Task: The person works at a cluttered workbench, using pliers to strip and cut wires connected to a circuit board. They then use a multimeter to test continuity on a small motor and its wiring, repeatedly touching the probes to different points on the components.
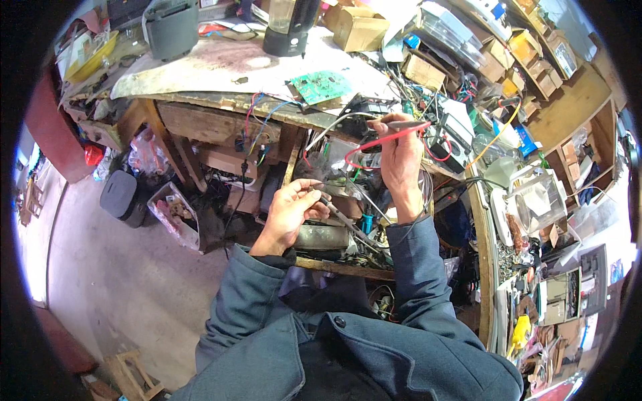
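My right hand is raised at the edge of the workbench and pinches a red test probe, whose red lead loops down to the left. My left hand sits lower, its fingers closed on a thin dark probe or tool with a grey cable trailing to the right. A green circuit board with red and blue wires lies on the bench top just above both hands. Both forearms wear grey-blue sleeves.
The bench carries a dark blender base, a grey appliance and cardboard boxes. Shelves crammed with boxes, parts and wires fill the right side. A black bin and a tray of scrap stand on the concrete floor at left.
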The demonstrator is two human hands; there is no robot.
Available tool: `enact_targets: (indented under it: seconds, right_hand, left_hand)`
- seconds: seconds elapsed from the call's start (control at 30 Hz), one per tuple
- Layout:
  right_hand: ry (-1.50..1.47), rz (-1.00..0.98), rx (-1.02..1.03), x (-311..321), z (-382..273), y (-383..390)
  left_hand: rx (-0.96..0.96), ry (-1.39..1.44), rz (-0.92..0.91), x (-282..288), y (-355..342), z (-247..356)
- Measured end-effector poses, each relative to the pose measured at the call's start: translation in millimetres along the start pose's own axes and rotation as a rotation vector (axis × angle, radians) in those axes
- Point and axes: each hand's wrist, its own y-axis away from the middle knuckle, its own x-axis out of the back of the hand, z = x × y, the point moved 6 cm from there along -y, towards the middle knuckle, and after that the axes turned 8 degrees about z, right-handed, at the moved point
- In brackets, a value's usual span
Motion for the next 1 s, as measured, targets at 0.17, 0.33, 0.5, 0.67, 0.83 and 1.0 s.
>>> enact_targets:
  seconds: [0.17, 0.33, 0.5, 0.67, 0.83, 1.0]
  right_hand:
    - [-0.200, 0.004, -0.035, 1.5, 1.6, -6.6]
    - [0.064, -0.085, 0.215, 2.1, -21.6, -5.3]
    - [0.286, -0.121, 0.441, -7.9, -28.9, -2.1]
    - [0.337, -0.154, 0.383, -14.7, -21.8, 3.0]
    - [0.426, -0.159, 0.410, -21.4, -17.9, 0.7]
    - [0.503, -0.207, 0.286, -28.2, -16.1, -1.4]
  left_hand:
    - [0.006, -0.013, 0.016, -0.6, 2.1, 2.5]
    - [0.007, -0.013, 0.024, -0.8, 2.1, 3.9]
    - [0.026, -0.009, 0.009, -1.4, 1.8, 1.9]
    - [0.021, -0.019, 0.002, -3.2, 3.7, 2.3]
    - [0.016, -0.054, 0.023, -1.0, 2.6, 1.8]
    - [0.002, -0.078, 0.057, -2.7, 4.1, 6.7]
